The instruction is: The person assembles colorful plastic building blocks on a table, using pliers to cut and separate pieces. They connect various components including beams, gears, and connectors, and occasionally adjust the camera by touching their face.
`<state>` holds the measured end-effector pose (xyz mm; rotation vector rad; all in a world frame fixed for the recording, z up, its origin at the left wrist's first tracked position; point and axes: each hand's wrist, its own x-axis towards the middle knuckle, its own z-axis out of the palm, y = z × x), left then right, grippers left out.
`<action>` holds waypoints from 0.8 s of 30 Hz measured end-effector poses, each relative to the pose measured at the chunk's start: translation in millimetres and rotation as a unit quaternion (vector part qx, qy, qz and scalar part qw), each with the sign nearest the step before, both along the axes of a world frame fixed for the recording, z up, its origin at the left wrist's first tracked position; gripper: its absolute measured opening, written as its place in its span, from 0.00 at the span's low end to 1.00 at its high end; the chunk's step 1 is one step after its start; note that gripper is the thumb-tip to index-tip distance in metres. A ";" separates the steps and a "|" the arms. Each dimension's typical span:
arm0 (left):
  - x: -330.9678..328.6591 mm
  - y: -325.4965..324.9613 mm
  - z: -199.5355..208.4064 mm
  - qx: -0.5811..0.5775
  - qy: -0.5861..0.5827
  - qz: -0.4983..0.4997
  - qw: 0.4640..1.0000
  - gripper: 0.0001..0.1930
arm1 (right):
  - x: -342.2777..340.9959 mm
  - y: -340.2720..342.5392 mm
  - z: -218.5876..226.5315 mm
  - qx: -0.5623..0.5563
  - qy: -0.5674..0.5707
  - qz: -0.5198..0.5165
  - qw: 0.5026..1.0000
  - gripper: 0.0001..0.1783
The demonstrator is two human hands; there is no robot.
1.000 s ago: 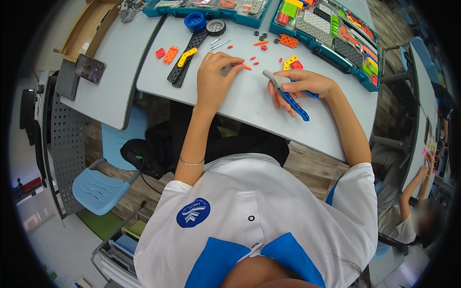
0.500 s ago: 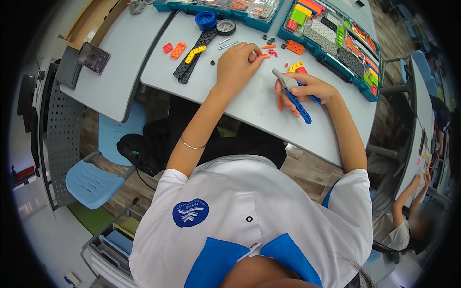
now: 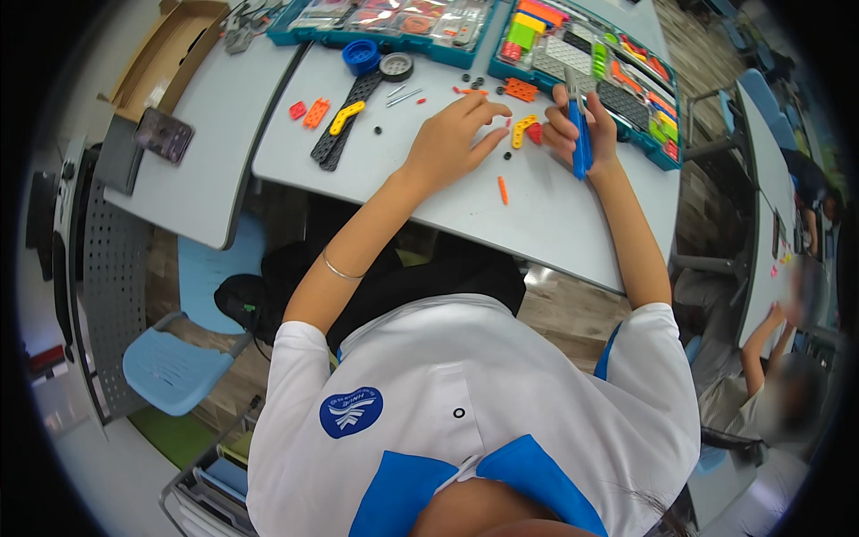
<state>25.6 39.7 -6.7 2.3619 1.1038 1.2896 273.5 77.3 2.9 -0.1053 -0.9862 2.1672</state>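
My right hand (image 3: 591, 134) is wrapped round a pliers-like tool (image 3: 582, 148) with blue handles and a grey head, held upright above the table. My left hand (image 3: 452, 143) hovers over the middle of the table, thumb and forefinger apart; a tiny red bit shows by its fingertips, and I cannot tell whether it touches them. Between the two hands lie a yellow angled beam (image 3: 519, 134) and a red piece (image 3: 534, 133). Closer to me rests a thin orange pin (image 3: 503, 191). Beyond my left fingers are small orange pins (image 3: 472, 90).
Left of my left hand lie dark perforated strips (image 3: 360, 94) under a yellow bent beam (image 3: 347, 117), with a blue wheel (image 3: 361, 57), a grey wheel (image 3: 396, 65) and metal rods (image 3: 404, 98). Teal-edged parts cases (image 3: 465, 57) line the far side. A phone (image 3: 165, 136) lies on the left table.
My right hand has lifted the tool away and to the right, turning it upright. My left fingers have spread from a pinch on orange-red pieces. The view has shifted slightly.
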 end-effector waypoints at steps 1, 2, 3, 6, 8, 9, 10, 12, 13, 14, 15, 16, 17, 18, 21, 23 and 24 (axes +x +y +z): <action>5.1 -1.9 0.7 0.028 0.010 -0.023 0.999 0.17 | 4.9 4.4 1.3 -0.020 0.025 -0.006 0.999 0.23; 11.0 -1.7 2.1 0.030 0.024 -0.031 0.999 0.18 | 10.5 4.7 1.8 -0.023 0.008 -0.036 0.999 0.23; 14.5 -1.3 7.5 0.032 0.040 -0.036 0.998 0.18 | 12.9 5.3 1.8 -0.027 -0.007 -0.064 0.998 0.23; 25.3 9.8 4.2 0.034 0.067 -0.026 0.997 0.18 | 23.5 -2.2 7.1 -0.010 -0.107 -0.120 0.987 0.23; 27.2 15.7 -6.2 0.035 0.083 -0.017 0.996 0.17 | 23.1 -11.7 12.2 0.019 -0.240 -0.170 0.956 0.21; 26.8 17.6 -7.0 0.038 0.093 -0.020 0.995 0.16 | 22.7 -14.9 16.1 0.020 -0.275 -0.178 0.945 0.18; 26.3 19.9 -7.8 0.042 0.103 -0.022 0.994 0.16 | 17.7 -21.9 16.2 0.006 -0.312 -0.219 0.924 0.16; 26.4 25.5 -7.8 0.055 0.097 -0.025 0.993 0.14 | 9.2 -28.8 26.7 0.050 -0.432 -0.239 0.868 0.16; 27.2 29.2 -7.2 0.062 0.093 -0.025 0.993 0.13 | 6.0 -30.7 27.8 0.108 -0.469 -0.245 0.841 0.17; 28.5 33.3 -6.4 0.056 0.088 -0.026 0.994 0.12 | 0.3 -33.8 28.7 0.111 -0.485 -0.265 0.826 0.19; 32.1 37.8 -5.7 0.050 0.083 -0.030 0.995 0.11 | 0.6 -32.4 25.3 0.114 -0.505 -0.270 0.812 0.19; 35.5 41.3 -5.5 0.043 0.076 -0.032 0.996 0.11 | 1.2 -30.8 20.8 0.118 -0.526 -0.272 0.797 0.20; 38.5 45.0 -5.2 0.041 0.081 -0.037 0.995 0.10 | -1.3 -27.5 16.6 0.129 -0.527 -0.286 0.790 0.21; 40.6 47.7 -6.5 0.038 0.085 -0.039 0.995 0.10 | -4.6 -25.2 15.0 0.127 -0.517 -0.286 0.796 0.20; 45.6 58.5 -8.2 0.047 0.080 -0.034 0.995 0.08 | -13.4 -21.4 21.2 0.112 -0.491 -0.285 0.815 0.19; 47.0 64.6 -7.6 0.035 0.064 -0.030 0.997 0.07 | -10.1 -17.3 19.2 0.115 -0.459 -0.271 0.838 0.18; 49.9 65.2 -6.3 0.016 0.048 -0.031 0.998 0.07 | -7.1 -15.2 20.2 0.118 -0.445 -0.264 0.848 0.17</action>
